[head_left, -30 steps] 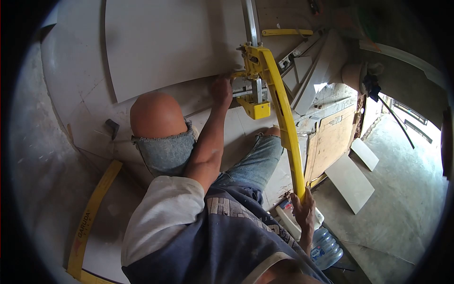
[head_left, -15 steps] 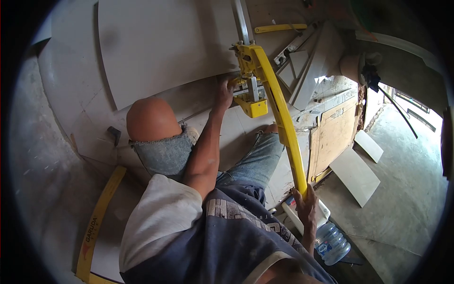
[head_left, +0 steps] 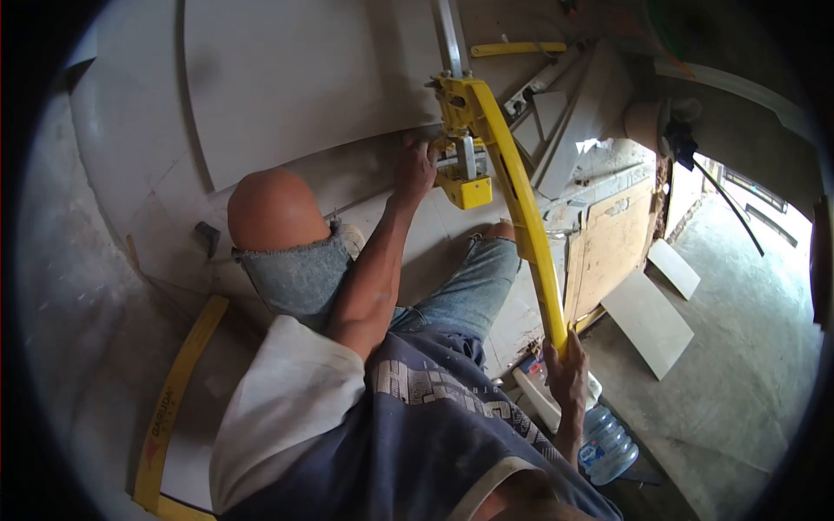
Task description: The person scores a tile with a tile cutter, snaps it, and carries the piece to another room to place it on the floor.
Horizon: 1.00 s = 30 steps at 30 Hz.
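Note:
A yellow tile cutter (head_left: pixel 467 191) with a metal rail (head_left: pixel 448 39) stands in front of me. At the left side of its head, my left hand (head_left: pixel 415 169) is closed on the cutter, its fingertips partly hidden. My right hand (head_left: pixel 566 369) grips the lower end of the long yellow handle (head_left: pixel 526 217), which slants from the cutter head down to the right. A large pale tile (head_left: pixel 304 87) lies beyond my left hand, its near edge close to the cutter head.
Cut tile pieces (head_left: pixel 578 122) lean at the upper right. Two more pieces (head_left: pixel 650 321) lie on the concrete floor near a wooden panel (head_left: pixel 612 243). A clear water bottle (head_left: pixel 608 447) is below my right hand. A yellow GARUDA frame (head_left: pixel 178 391) lies at lower left.
My right hand and the handle's end have shifted slightly right and down in the view. My left hand sits slightly further right, still at the cutter head.

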{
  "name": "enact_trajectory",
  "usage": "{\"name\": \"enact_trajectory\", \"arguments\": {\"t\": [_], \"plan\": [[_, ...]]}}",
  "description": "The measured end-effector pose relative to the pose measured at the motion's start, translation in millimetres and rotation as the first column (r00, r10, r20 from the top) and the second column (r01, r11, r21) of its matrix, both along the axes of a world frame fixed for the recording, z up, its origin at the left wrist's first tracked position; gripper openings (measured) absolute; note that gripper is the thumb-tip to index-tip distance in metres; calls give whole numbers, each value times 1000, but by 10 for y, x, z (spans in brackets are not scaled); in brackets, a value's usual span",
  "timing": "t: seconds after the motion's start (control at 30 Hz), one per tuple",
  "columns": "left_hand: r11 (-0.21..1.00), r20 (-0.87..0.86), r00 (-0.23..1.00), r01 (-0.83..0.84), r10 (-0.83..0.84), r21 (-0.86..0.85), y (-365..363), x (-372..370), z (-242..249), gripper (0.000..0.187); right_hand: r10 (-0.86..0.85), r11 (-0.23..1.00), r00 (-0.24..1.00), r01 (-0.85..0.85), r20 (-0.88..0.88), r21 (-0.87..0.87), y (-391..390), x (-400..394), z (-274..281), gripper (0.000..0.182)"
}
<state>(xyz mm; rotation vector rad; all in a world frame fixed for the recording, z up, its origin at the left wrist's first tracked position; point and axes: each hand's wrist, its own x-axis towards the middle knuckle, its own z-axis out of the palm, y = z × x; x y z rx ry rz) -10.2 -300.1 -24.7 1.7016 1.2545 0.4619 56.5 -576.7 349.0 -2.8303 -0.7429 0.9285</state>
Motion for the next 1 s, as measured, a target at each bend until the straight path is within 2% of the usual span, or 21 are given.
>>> {"name": "enact_trajectory", "arguments": {"t": [0.1,0.13,0.23,0.27,0.3,0.37,0.43,0.5,0.53,0.63,0.73,0.77,0.83,0.9,0.93,1.0], "plan": [[974,80,995,-46,65,-223,-105,20,-193,31,159,985,979,-166,127,48,-1,-12,-26,38],[972,129,988,-54,85,-227,-136,39,-237,31,38,998,999,-38,1,-47,135,-33,51,42],[957,249,956,-82,155,-279,-35,34,-317,31,-73,989,997,71,-6,-130,330,-110,127,30],[944,266,949,-78,169,-321,21,26,-347,31,-33,989,999,34,7,-145,368,-115,150,31],[928,278,943,-72,183,-366,48,-7,-318,31,-74,982,997,70,-17,-175,365,-121,177,31],[866,230,933,-137,276,-482,143,35,-275,30,-150,968,987,135,-56,-210,404,-99,175,32],[829,162,943,-164,291,-535,201,78,-284,29,-104,974,994,95,-33,-208,345,-82,146,33],[952,118,965,-204,235,-230,131,67,-321,30,-75,976,997,69,-20,-209,322,-90,151,34],[976,92,973,-208,213,-62,129,79,-339,30,-64,977,998,60,-15,-206,342,-89,149,35],[991,45,991,-131,129,33,158,24,-172,33,-56,976,998,52,-13,-211,310,-79,144,35],[956,-6,994,-106,108,-273,-51,36,-51,37,-29,989,1000,27,-11,-148,156,14,108,32],[962,7,997,-70,75,-265,-30,22,-27,38,-13,995,1000,12,-11,-100,135,44,81,30],[970,26,1000,-4,11,-242,40,-38,-69,40,-53,991,997,46,-55,-127,261,6,210,29],[990,50,996,-61,68,-130,11,0,-315,41,-38,989,998,30,-55,-142,369,-20,230,29],[993,68,994,-79,85,-85,-41,19,-336,42,38,993,999,-42,-37,-112,293,19,193,32],[881,205,946,-136,251,-453,-22,95,-366,41,48,996,998,-51,-42,-72,327,25,202,35]]}}
